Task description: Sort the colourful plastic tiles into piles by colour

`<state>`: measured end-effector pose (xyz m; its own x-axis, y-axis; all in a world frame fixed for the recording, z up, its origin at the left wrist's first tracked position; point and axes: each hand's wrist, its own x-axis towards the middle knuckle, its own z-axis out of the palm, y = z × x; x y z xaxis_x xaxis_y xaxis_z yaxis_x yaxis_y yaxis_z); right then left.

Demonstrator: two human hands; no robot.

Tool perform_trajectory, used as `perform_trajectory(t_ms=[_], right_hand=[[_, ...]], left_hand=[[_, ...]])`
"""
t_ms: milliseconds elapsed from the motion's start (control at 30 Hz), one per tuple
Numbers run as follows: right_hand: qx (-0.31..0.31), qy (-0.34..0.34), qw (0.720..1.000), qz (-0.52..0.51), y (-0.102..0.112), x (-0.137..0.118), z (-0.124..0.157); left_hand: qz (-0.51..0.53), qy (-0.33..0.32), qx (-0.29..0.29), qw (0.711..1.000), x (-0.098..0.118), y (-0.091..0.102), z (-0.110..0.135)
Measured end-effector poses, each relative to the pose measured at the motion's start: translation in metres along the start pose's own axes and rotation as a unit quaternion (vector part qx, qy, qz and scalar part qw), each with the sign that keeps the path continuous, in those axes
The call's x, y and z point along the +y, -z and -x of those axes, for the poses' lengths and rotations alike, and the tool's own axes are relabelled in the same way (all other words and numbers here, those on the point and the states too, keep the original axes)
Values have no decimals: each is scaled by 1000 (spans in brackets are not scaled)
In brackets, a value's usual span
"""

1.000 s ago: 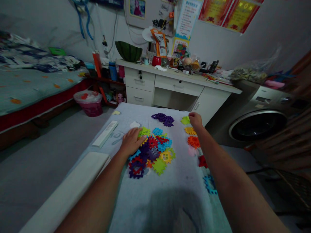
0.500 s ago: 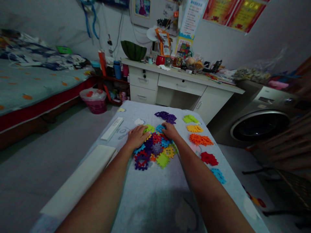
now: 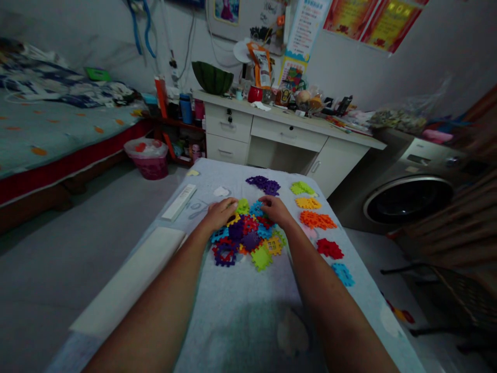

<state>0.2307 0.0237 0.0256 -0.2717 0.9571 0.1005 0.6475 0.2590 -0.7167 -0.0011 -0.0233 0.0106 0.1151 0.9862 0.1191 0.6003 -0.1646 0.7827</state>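
Observation:
A pile of plastic interlocking tiles in several colours lies on the cloth-covered table (image 3: 240, 305). My left hand (image 3: 221, 213) is at the pile's left rear, fingers apart, beside a yellow tile (image 3: 234, 219) and a lime green tile (image 3: 243, 206). Opposite it, my right hand (image 3: 275, 209) has its fingers bent at the edge of a blue tile (image 3: 257, 209); the grip is partly hidden. Nearer to me in the pile are a purple tile (image 3: 251, 241), a purple frame tile (image 3: 225, 255), a yellow window tile (image 3: 274, 245) and another lime green tile (image 3: 261, 257).
Sorted by colour, purple tiles (image 3: 264, 184), green (image 3: 303, 188), yellow (image 3: 308, 202), orange (image 3: 318, 219), red (image 3: 330, 248) and blue ones (image 3: 343, 274) lie around. At left are a narrow white box (image 3: 179, 202) and a long white board (image 3: 128, 282). A desk (image 3: 287, 135) stands behind.
My left hand has drawn back slightly from the lime green tile, showing more of it. The right hand remains by the blue tile. The whole view has shifted a little.

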Motion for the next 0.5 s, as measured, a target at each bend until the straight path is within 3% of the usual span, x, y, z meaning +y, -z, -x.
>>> perform_trajectory(t_ms=[233,500], right_hand=[[48,-62,977,200,-2,-20,5],[-57,-4,980,193,-30,-45,-18]], left_hand=[[41,-2,14,999,-11,-6,-5],[139,-18,31,990,-29,-15,-13]])
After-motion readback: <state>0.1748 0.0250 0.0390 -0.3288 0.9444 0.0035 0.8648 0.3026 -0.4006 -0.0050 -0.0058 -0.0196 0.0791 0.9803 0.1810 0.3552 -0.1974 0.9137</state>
